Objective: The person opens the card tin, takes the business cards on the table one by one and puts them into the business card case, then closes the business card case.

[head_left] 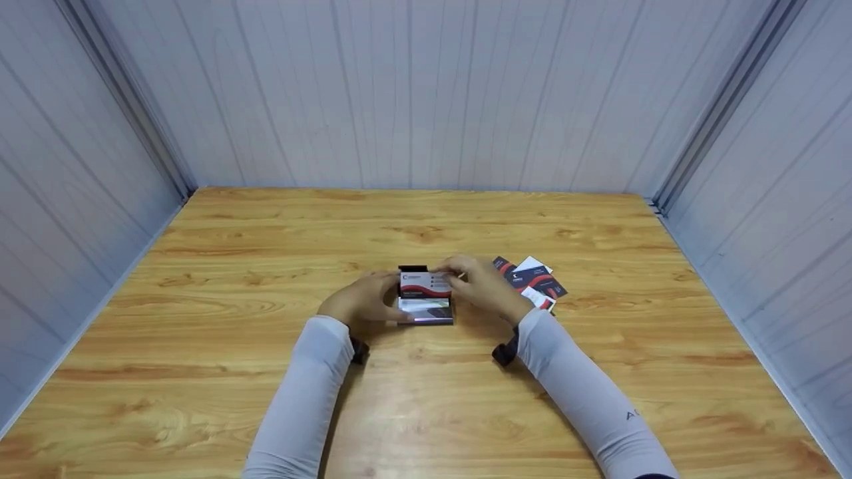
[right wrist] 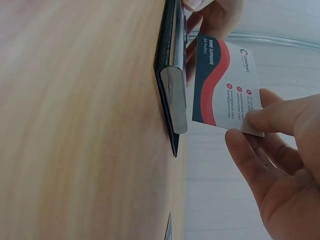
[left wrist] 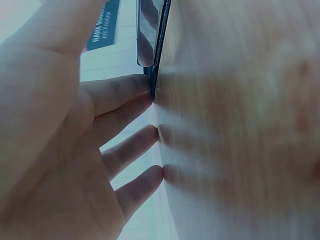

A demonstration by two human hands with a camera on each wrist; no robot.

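The head view looks down from above onto the card holder (head_left: 425, 311). Both wrist views sit close beside the card holder (left wrist: 159, 40) (right wrist: 171, 75), at tabletop level.

pale grey sleeves (head_left: 586, 392), black wrist straps (head_left: 504, 350)

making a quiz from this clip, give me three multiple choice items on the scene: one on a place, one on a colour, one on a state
1. Where do the loose cards lie on the table?
A. beside the right hand
B. beside the left hand
C. at the near edge

2. Which colours show on the held card?
A. green and yellow
B. dark blue, red and white
C. plain black

3. How does the right hand hold that card?
A. flat under the palm
B. not at all
C. pinched at one end

Answers: 1 A, the head view shows them just past the right hand. 2 B, the right wrist view shows it. 3 C, thumb and fingers grip its end over the card case.
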